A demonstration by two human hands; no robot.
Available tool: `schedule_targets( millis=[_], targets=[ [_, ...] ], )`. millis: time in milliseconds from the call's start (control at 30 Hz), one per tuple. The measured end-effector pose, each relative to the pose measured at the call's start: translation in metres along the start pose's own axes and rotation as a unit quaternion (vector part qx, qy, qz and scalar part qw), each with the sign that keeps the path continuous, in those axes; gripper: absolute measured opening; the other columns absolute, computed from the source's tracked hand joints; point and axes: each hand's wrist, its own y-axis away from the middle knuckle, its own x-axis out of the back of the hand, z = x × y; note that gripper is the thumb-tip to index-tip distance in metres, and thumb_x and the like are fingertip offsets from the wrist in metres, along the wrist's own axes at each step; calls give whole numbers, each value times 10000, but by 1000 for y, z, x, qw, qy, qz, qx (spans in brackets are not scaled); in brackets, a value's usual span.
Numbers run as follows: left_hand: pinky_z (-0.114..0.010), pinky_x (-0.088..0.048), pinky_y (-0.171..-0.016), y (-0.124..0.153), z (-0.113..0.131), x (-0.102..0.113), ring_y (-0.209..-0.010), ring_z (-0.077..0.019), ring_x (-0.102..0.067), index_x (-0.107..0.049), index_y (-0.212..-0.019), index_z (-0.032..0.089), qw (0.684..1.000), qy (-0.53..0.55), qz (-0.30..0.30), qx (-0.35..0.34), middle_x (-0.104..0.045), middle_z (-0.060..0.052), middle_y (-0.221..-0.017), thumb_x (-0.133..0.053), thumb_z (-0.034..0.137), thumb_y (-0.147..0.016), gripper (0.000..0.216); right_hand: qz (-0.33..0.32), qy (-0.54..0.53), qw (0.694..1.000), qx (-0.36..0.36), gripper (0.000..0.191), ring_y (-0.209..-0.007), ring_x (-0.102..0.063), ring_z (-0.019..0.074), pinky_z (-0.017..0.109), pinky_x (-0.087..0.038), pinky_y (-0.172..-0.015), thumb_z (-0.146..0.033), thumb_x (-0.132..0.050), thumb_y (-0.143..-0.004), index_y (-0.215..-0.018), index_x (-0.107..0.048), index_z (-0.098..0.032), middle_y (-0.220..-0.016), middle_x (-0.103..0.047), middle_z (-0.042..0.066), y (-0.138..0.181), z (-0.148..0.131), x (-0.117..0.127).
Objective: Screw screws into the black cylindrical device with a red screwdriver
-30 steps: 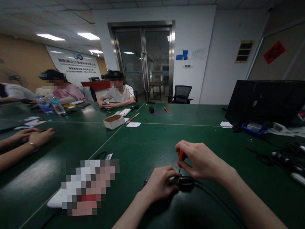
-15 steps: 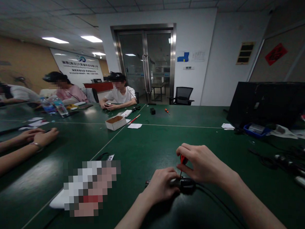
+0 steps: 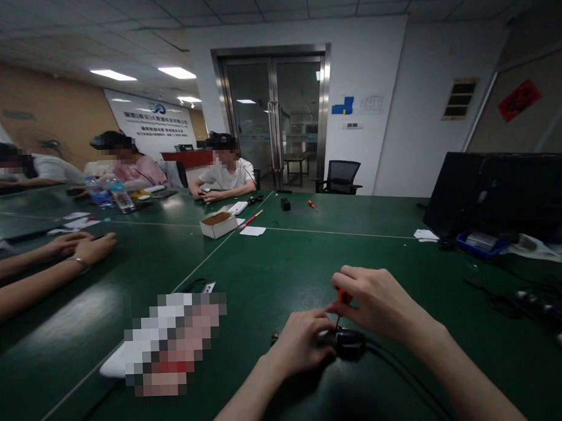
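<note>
My left hand [image 3: 304, 341] is wrapped round a black corded device [image 3: 351, 343] on the green table and covers its middle. The device's far left end shows past my fingers, and a black cable runs from its right end toward the table's near edge. Between the fingertips of my right hand [image 3: 374, 296] is a small screwdriver [image 3: 343, 296] with a red and black handle. Its thin shaft points down at the device, close beside my left fingers. Whether the tip sits in a screw is hidden.
A white power bank-like object [image 3: 113, 364], partly blurred out, lies left. Ahead are an open white box [image 3: 218, 225], a black block [image 3: 285, 204] and another screwdriver [image 3: 311, 205]. A monitor [image 3: 501, 193] and cables stand right. Another person's hands [image 3: 91, 246] rest at left.
The view has shifted slightly, so the scene sits a little further right. The screwdriver's handle has turned a little in my right fingers; my left hand keeps its hold on the device.
</note>
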Motion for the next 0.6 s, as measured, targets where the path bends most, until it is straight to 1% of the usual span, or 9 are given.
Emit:
schedule_targets(
  millis=[33,100,200,300,367,467,533,600],
  targets=[
    [-283,-520,-842,0,0,0,-980,-232,-692,-769,-1041,242,1000,2,0,-1,-731,-38,-1152,-750,172,-776,275,5,-20,1000,8,122,-764,-606,182,272,-304,-606,-237,-694,-889,-938,-591,-192,-904,-647,35,1,0,0],
    [-276,-517,-837,0,1,1,-970,-227,-692,-770,-1054,236,1000,5,-1,-1,-731,-37,-1137,-746,168,-785,278,7,-63,998,19,177,-767,-599,165,264,-346,-631,-143,-669,-851,-995,-576,-188,-942,-643,30,2,2,0],
    [-281,-516,-833,1,1,1,-963,-229,-690,-772,-1100,240,1000,6,-2,1,-731,-38,-1111,-752,173,-792,316,7,-80,997,13,223,-713,-579,142,257,-341,-617,-68,-619,-835,-1012,-558,-189,-926,-636,16,2,4,-1],
    [-287,-518,-833,1,1,1,-952,-230,-689,-778,-1077,240,1000,4,0,2,-729,-37,-1094,-757,174,-790,295,15,-40,999,2,166,-703,-580,148,261,-302,-593,-106,-633,-873,-996,-568,-198,-926,-639,20,-1,4,-3],
    [-292,-521,-831,1,0,0,-930,-226,-690,-783,-1039,231,1000,3,2,2,-731,-36,-1068,-762,175,-789,257,15,-5,1000,-5,116,-702,-589,162,270,-280,-586,-184,-673,-899,-968,-581,-204,-895,-643,19,-2,3,-4],
    [-301,-520,-837,0,-2,-1,-929,-230,-689,-784,-1036,227,1000,2,8,-2,-733,-36,-1069,-785,192,-785,253,7,25,1000,-12,157,-719,-609,191,282,-281,-588,-297,-712,-908,-909,-587,-202,-833,-644,21,-3,2,-3],
    [-297,-517,-848,0,-3,-1,-954,-232,-689,-778,-1066,232,1000,4,6,-8,-731,-37,-1108,-794,202,-787,280,6,6,1000,-9,149,-763,-624,202,284,-320,-608,-278,-707,-899,-934,-589,-194,-871,-658,36,-2,1,-2],
    [-287,-514,-852,1,-3,-1,-969,-228,-688,-772,-1083,233,1000,6,4,-9,-727,-37,-1128,-791,197,-793,293,5,-39,999,-1,161,-796,-629,193,280,-362,-641,-197,-677,-874,-1005,-584,-184,-943,-669,46,0,1,0]
  ],
)
